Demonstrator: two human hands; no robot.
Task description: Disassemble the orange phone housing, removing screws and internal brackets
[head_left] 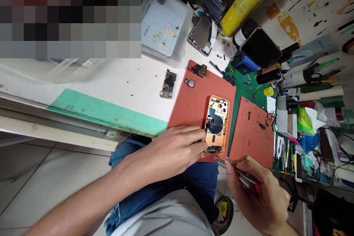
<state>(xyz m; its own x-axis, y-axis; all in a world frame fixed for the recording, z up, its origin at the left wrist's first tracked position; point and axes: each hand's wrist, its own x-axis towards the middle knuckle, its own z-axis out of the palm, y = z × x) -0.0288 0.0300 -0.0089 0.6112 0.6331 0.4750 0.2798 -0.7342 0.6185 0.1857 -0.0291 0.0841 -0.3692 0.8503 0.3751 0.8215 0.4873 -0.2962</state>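
Note:
An orange phone housing (214,139), its inside facing up, lies on a red mat (190,97). My left hand (181,147) is closed at the housing's lower left edge, fingertips against the frame; the thumb is mostly hidden. In my right hand (257,191) is a thin metal screwdriver (221,163) with a red end, held like a pen. Its tip points at the housing's bottom left corner, close to my left fingertips; whether it touches is too small to tell. Near the mat's top lie a camera module (200,70) and a small silver part (190,82).
A logic board (168,84) lies on the white table left of the mat. A second red mat (251,132) with small black parts is at the right. Behind stand a clear plastic box (166,25), a yellow spray can (240,5) and a dark-screened phone (261,48).

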